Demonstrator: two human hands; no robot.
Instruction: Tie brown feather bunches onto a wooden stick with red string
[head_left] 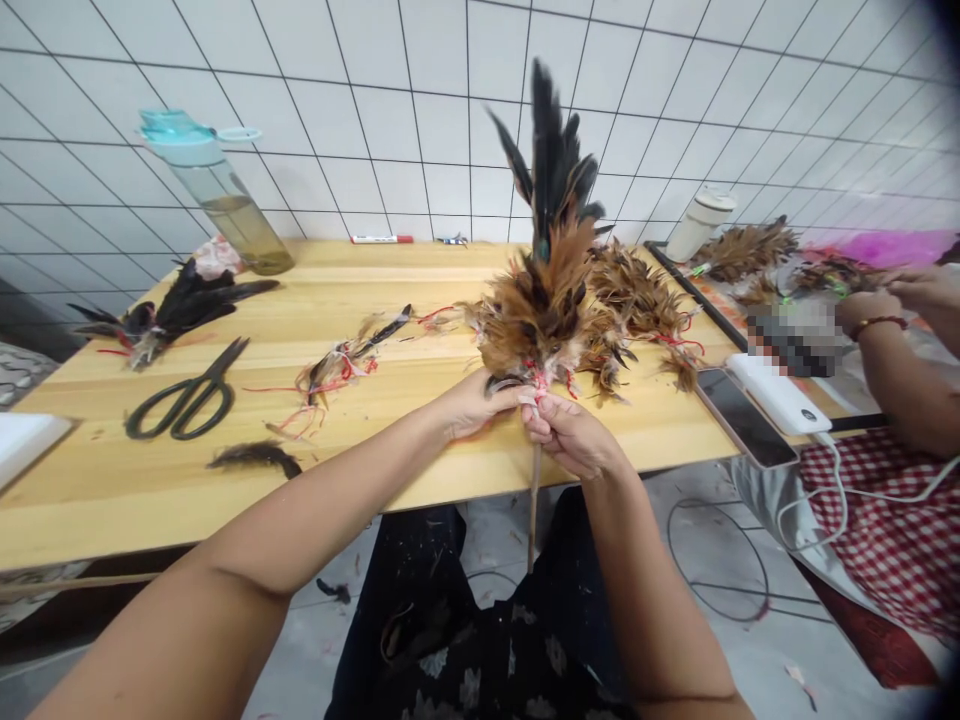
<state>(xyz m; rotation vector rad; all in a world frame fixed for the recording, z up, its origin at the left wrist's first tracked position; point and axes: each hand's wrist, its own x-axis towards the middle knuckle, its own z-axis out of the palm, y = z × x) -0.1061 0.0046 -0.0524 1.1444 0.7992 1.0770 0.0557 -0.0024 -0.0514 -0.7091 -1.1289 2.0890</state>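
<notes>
In the head view, the feather bundle point(551, 285) stands upright over the near middle of the desk point(112, 500), black plumes at its top and brown ones lower down. Its thin stick point(534, 500) runs down past the near edge, between the person's knees. The left hand point(484, 402) is closed around the base of the feathers from the left; the right hand point(568, 428) has its thumb and fingers pinched together on the pale, red-stringed binding point(537, 393), right beside the left one.

Just behind, to the right, lies a brown feather bunch point(637, 290). Left of the hands are feather scraps with red string point(341, 370), black scissors point(187, 395) and a single dark feather point(259, 456); farther left lie black feathers point(184, 300), near a tilted-looking bottle point(240, 215). A phone point(746, 418) lies at the near right, beside a white power bank point(778, 392)
</notes>
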